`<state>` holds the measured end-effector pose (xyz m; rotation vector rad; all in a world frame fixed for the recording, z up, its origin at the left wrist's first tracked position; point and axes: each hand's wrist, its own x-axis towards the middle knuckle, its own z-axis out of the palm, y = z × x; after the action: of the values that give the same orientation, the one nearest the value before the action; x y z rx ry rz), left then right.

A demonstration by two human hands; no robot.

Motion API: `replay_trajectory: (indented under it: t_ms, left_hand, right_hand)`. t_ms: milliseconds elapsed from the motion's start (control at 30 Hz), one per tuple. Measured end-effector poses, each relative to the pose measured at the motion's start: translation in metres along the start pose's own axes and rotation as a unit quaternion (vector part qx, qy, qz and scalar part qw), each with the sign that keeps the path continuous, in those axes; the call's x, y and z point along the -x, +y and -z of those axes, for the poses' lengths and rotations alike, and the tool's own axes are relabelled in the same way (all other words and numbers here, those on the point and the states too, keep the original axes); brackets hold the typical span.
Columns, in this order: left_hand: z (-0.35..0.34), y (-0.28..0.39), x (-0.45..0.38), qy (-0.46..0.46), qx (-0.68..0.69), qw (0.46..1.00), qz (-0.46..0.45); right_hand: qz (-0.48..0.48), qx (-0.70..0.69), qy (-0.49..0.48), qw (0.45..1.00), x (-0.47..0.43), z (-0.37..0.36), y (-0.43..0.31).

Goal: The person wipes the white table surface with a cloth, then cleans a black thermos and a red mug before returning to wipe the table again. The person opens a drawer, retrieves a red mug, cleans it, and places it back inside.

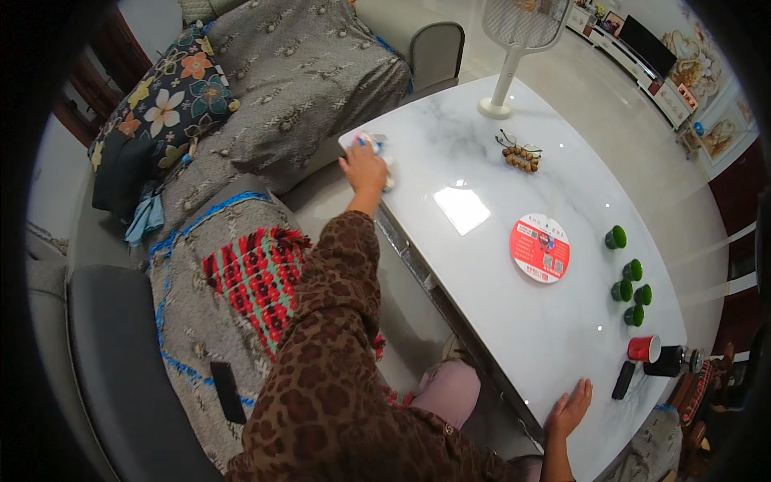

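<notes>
At the far left corner of a white marble-patterned table [446, 259], my left hand [364, 169] is closed over a crumpled white cloth or wipe [373, 143] with blue and pink marks. My fingers hide part of it, and some white shows on both sides of the hand. My right hand [567, 410] rests on the table's near right edge, fingers extended, holding nothing. Close to it lies a slim black object [623, 380]. Beside that are a red paper cup [644, 349] on its side or tilted and a dark jar [664, 361].
An electric mosquito swatter [503, 84] stands at the table's far end. Eyeglasses [509, 140], a wooden bead bracelet [521, 159], a round printed red-and-white disc [540, 248] and several green cups [621, 290] sit on the table. A phone [227, 393] lies on the covered sofa [181, 337].
</notes>
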<state>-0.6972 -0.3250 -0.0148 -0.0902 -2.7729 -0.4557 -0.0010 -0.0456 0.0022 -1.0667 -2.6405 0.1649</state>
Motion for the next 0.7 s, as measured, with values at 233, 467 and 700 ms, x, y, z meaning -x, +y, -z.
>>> replay_trajectory:
  t_ms: [233,467,700]
  left_hand:
    - [0.029,0.076,0.159,-0.057,0.08,0.989,-0.115]
    - [0.068,0.15,0.316,-0.107,0.133,0.969,-0.18]
    - [0.101,0.239,0.461,-0.174,0.195,0.906,-0.332]
  right_hand:
    - [0.011,0.001,0.026,1.0,0.003,-0.003,0.002]
    - [-0.015,-0.021,0.049,0.998,0.002,-0.006,0.005]
    - [-0.071,-0.031,0.039,0.996,-0.001,-0.009,0.005]
